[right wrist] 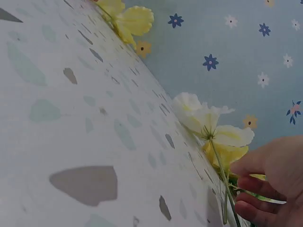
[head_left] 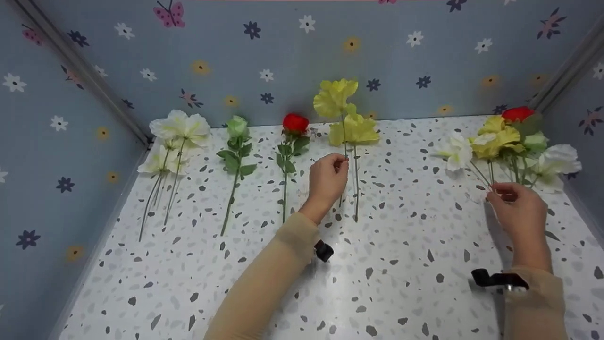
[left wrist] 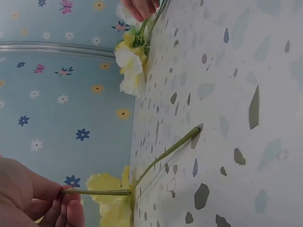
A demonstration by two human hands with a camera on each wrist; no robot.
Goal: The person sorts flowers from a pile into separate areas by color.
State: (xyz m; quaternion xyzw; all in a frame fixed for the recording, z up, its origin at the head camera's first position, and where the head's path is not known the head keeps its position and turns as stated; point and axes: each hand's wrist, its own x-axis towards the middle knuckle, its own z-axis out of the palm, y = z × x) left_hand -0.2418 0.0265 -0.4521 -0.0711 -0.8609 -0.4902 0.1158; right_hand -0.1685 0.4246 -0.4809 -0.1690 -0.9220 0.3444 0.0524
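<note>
In the head view, my left hand (head_left: pixel 328 179) pinches the thin stem of a yellow flower (head_left: pixel 335 98) and holds it up off the table. The left wrist view shows the stem's cut end (left wrist: pixel 118 192) poking out past the fingertips. Behind it, a second yellow flower (head_left: pixel 358 131) lies flat. At the far right, my right hand (head_left: pixel 521 212) holds stems of a mixed bunch between thumb and curled fingers. The bunch has a white flower (head_left: pixel 457 152), a yellow flower (head_left: pixel 498 139), a red rose (head_left: pixel 517 114) and a pale green rose (head_left: pixel 535 141). The hand partly hides its lower stems.
Left of my left hand, a red rose (head_left: pixel 296 123), a pale green rose (head_left: pixel 237 127) and white flowers (head_left: pixel 179 126) lie in a row on the speckled white table (head_left: pixel 401 283). Patterned blue panels (head_left: pixel 283 52) stand behind and at both sides.
</note>
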